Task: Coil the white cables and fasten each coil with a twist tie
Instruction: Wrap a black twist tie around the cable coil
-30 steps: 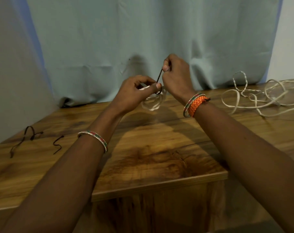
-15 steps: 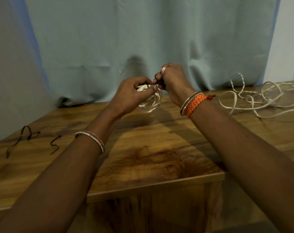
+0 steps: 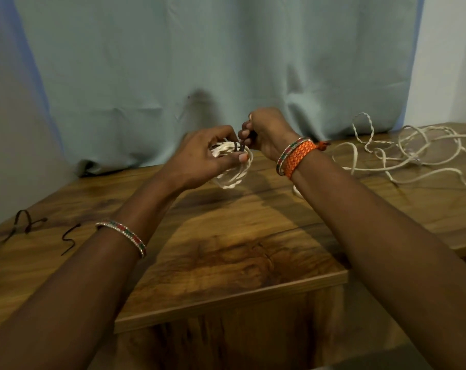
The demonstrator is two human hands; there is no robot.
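Observation:
My left hand (image 3: 202, 158) grips a small coil of white cable (image 3: 234, 177) just above the wooden table (image 3: 226, 257), thumb across its top. A dark twist tie (image 3: 238, 146) is wrapped round the coil's upper strands. My right hand (image 3: 266, 132) pinches the tie's end right beside the coil, fingers curled. Part of the coil is hidden inside my left palm.
A tangle of loose white cables (image 3: 402, 153) lies on the table at the right rear. Two spare dark twist ties (image 3: 21, 228) (image 3: 70, 237) lie at the left edge. A pale blue curtain (image 3: 200, 62) hangs close behind the table.
My right hand has come down from above the coil, drawing the tie's raised end down against the strands. Both hands have sunk slightly toward the table.

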